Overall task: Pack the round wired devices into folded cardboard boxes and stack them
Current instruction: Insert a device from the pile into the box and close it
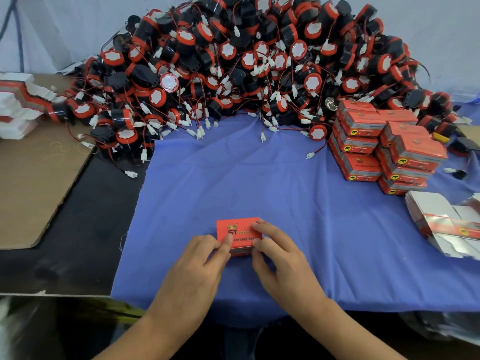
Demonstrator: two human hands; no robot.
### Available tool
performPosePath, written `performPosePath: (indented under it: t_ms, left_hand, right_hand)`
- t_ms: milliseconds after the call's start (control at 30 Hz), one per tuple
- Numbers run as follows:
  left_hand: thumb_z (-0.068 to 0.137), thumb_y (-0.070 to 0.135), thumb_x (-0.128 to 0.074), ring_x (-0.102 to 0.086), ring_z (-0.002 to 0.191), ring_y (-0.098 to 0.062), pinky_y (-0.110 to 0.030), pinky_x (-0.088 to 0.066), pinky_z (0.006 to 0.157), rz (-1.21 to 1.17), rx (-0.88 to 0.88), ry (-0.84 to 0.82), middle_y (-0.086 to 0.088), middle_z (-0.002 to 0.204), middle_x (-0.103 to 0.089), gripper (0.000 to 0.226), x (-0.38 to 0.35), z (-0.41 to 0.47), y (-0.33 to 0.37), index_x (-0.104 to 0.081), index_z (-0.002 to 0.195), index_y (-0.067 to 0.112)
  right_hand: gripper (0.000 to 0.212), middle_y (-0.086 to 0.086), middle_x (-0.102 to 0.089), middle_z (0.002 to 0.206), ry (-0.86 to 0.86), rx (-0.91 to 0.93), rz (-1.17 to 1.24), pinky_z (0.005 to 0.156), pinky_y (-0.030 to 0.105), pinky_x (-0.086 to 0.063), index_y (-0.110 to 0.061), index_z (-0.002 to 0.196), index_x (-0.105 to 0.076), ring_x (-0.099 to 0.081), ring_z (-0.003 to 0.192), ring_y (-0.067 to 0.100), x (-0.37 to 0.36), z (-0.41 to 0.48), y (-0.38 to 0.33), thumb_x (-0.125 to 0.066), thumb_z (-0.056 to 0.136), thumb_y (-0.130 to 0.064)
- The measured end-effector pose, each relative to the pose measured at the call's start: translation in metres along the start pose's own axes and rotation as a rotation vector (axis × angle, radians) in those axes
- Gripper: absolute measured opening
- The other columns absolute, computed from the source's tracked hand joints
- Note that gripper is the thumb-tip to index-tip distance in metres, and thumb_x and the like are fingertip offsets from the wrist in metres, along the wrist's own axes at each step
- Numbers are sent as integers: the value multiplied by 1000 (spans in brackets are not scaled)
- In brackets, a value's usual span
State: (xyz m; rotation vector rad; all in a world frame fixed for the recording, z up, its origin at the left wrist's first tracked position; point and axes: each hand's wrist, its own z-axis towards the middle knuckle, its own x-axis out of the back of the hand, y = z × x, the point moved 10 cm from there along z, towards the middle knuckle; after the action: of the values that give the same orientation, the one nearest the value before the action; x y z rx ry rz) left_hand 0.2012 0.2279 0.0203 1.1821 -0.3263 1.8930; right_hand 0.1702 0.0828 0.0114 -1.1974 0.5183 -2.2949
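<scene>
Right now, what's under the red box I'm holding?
The red box sits on the blue cloth. The left hand and right hand cover its near edge; the surface beneath the cloth is hidden.

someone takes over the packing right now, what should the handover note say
Left hand: pinches the red box at its near left corner.
Right hand: grips the same box on its right side.
The box lies on the blue cloth.
Done: a stack of closed boxes stands at the right.
Left: check this box's near flap (hidden by the hands), then probably add it to the stack. A big pile of round wired devices waits at the back; flat box blanks lie at the far right.
</scene>
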Motion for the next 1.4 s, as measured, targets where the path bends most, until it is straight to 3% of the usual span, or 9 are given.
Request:
performPosePath:
  t_ms: [167,300,467,667,767,967,1167,1300,1400]
  left_hand:
    - [92,24,-76,-61,85,4,-7,-45,74,-453,483,202,14,98,-61,7,-4,-1,-36,-79,98,22]
    - [81,21,-86,-73,88,1,-24,-55,83,-928,1004,268,11,98,-76,24,-42,-26,-63,-71,99,29]
    - [93,19,-73,-71,97,3,-20,-54,88,-943,855,238,23,97,-77,12,-44,20,-27,-76,97,30]
    - [96,-5,-57,-60,103,23,1,-43,82,-1147,616,11,42,104,-67,52,-75,128,58,-63,119,42]
    - [95,-4,-54,-59,93,23,0,-44,81,-1161,577,-77,33,106,-69,57,-102,173,83,-65,131,39]
    - [92,0,-55,-64,113,8,-15,-50,97,-1201,569,-175,17,127,-70,59,-162,241,107,-61,141,31]
    - [92,-8,-49,-58,129,-1,-34,-45,115,-1258,545,-320,6,139,-64,62,-218,267,121,-56,147,20]
    - [90,-15,-44,-51,125,16,-21,-41,114,-1313,496,-350,14,145,-56,73,-232,267,129,-46,154,20]
    - [93,-13,-47,-49,116,27,-8,-39,106,-1308,490,-301,30,135,-54,72,-227,261,129,-44,154,25]
  right_hand:
    - [13,-7,-58,117,75,-182,121,82,28,-53,-16,94,-67,-63,99,5,5,-9,10,-68,91,-3]
    - [34,-14,-65,110,97,-387,273,91,29,-54,-28,114,-69,-67,105,7,-1,-25,21,-66,88,-5]
    - [56,-4,-73,117,397,-742,698,102,21,-51,-24,123,-62,-68,115,10,15,-34,60,-58,89,20]
    - [55,-7,-55,135,659,-769,580,97,6,-44,-22,136,-63,-54,113,-19,98,0,107,-57,92,10]
    - [57,-9,-52,139,734,-775,586,100,15,-48,-23,143,-57,-55,119,-13,123,20,139,-55,94,6]
    - [55,15,-57,140,790,-842,556,109,52,-48,-15,144,-57,-59,128,25,140,52,207,-57,91,2]
    - [67,-27,-62,122,894,-892,622,112,38,-48,-19,154,-44,-60,113,-15,133,53,238,-49,93,8]
    - [58,-7,-60,143,894,-920,682,114,34,-46,-16,152,-48,-58,119,-12,122,41,245,-46,98,5]
    - [55,-13,-65,132,887,-899,669,110,30,-48,-15,148,-52,-61,117,-11,124,33,240,-46,98,7]
